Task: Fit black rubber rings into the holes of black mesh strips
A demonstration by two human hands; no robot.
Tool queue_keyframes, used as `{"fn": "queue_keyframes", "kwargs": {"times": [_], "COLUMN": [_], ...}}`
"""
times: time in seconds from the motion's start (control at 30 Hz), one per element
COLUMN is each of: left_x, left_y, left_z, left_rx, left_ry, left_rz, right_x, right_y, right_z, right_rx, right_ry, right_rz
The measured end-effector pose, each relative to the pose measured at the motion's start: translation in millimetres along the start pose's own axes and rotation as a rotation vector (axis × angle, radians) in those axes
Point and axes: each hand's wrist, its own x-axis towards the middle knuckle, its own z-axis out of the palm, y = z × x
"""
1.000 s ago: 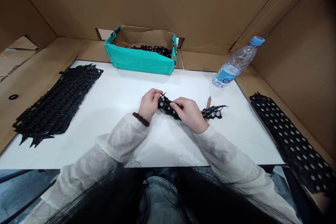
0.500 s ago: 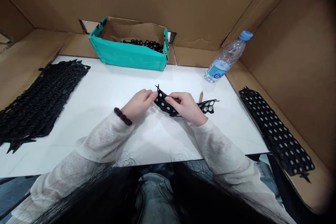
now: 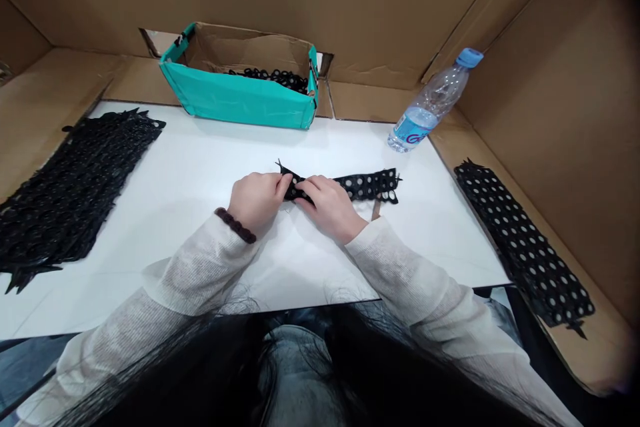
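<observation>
The strip (image 3: pixel 367 183) is at the middle of the worktop (image 3: pixel 200 167), one end sticking out to the right; whether that end touches the surface is hard to tell. The left hand (image 3: pixel 257 203) pinches it near its left end, thumb on top; the right hand (image 3: pixel 327 207) pinches it just beside, fingers and thumb closed on it. Black, thin and full of holes, it looks light and bendy, probably easy to tear at narrow bridges, so a flat pinch across solid parts should suit.
</observation>
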Motion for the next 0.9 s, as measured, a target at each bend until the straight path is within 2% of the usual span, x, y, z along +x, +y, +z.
{"fn": "queue_keyframes", "kwargs": {"times": [0.1, 0.2, 0.3, 0.43, 0.53, 0.63, 0.73, 0.83, 0.9], "left_x": [-0.5, -0.1, 0.0, 0.3, 0.3, -1.7, -5.7, -9.9, -11.8], "left_y": [2.1, 2.9, 2.1, 1.7, 4.4, 8.2, 10.6, 11.4, 11.9], "left_z": [-7.1, -10.7, -9.9, -10.3, -12.5, -12.3, -8.5, -2.4, 1.9], "left_rx": [0.200, 0.282, 0.287, 0.257, 0.211, 0.149, 0.087, 0.041, -0.011], "left_ry": [0.052, 0.091, 0.174, 0.354, 0.403, 0.431, 0.492, 0.524, 0.519], "left_rz": [-0.054, -0.066, -0.050, -0.014, -0.006, 0.033, 0.125, 0.244, 0.273], "right_x": [-1.8, -4.5, -5.6, -0.9, 6.3, 13.8, 19.2, 21.6, 21.8], "right_y": [-1.5, -9.9, -20.8, -30.9, -32.0, -30.2, -28.1, -23.4, -17.7], "right_z": [2.5, 1.8, 3.5, 9.3, 14.4, 20.3, 23.5, 19.3, 12.9], "right_rx": [0.120, 0.287, 0.533, 1.070, 1.422, 1.605, 1.670, 1.657, 1.646], "right_ry": [0.097, 0.184, 0.109, -0.065, -0.082, -0.027, 0.058, 0.242, 0.361], "right_rz": [0.010, 0.004, 0.021, 0.312, 0.441, 0.492, 0.507, 0.467, 0.430]}}
